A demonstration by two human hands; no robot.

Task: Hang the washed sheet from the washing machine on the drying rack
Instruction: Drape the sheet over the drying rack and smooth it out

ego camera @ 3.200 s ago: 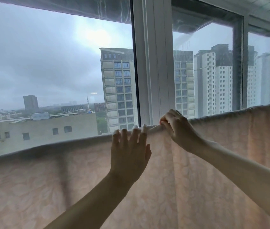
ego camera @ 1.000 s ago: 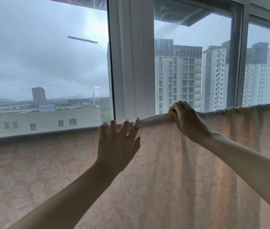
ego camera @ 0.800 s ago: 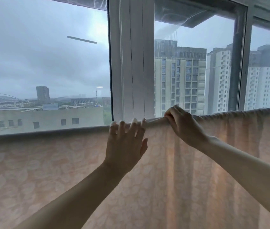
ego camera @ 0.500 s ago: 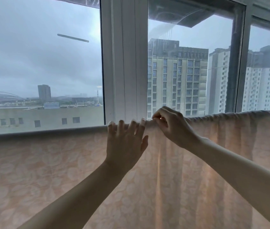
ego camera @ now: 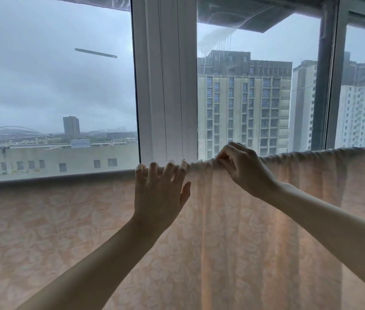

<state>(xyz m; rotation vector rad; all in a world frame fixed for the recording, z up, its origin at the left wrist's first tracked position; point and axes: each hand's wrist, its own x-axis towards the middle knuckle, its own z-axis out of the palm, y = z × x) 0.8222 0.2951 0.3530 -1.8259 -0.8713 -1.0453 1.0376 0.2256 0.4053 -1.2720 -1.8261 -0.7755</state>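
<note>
While reaching up to the top fold, presses left hand (ego camera: 158,195) flat on the peach leaf-print sheet (ego camera: 65,231), fingers straight and splayed, tips right on the fold. Pinches the bunched edge with right hand (ego camera: 244,171), fingers curled tight, just beside at two o'clock. Has the sheet hanging broad, nine to three o'clock, before the window frame (ego camera: 165,86).

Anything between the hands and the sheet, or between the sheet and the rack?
Nothing visible. Both hands touch the sheet: the left hand lies flat against its top edge, and the right hand pinches the bunched fold. The sheet already hangs over its support, which the fabric hides.
</note>
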